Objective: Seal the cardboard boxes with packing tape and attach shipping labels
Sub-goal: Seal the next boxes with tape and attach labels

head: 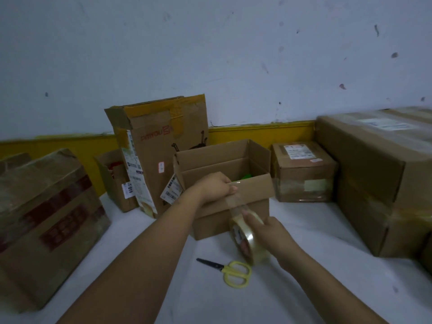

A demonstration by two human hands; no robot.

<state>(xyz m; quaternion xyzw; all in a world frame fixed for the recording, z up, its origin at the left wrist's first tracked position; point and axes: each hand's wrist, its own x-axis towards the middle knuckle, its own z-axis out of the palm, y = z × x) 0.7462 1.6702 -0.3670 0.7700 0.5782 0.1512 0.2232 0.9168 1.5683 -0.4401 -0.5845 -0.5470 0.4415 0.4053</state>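
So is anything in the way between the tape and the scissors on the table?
Nothing visible is. The yellow scissors lie on bare white table just below the tape roll, which the right hand holds. The left hand pins the tape end on the open box, farther off.

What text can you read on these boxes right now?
"PMYOU", red print, roughly as it reads: tall box.
"019": white sticker on the small box left of it.
Shipping labels and barcode tag: too small to read.
Red print on left box: blurred.
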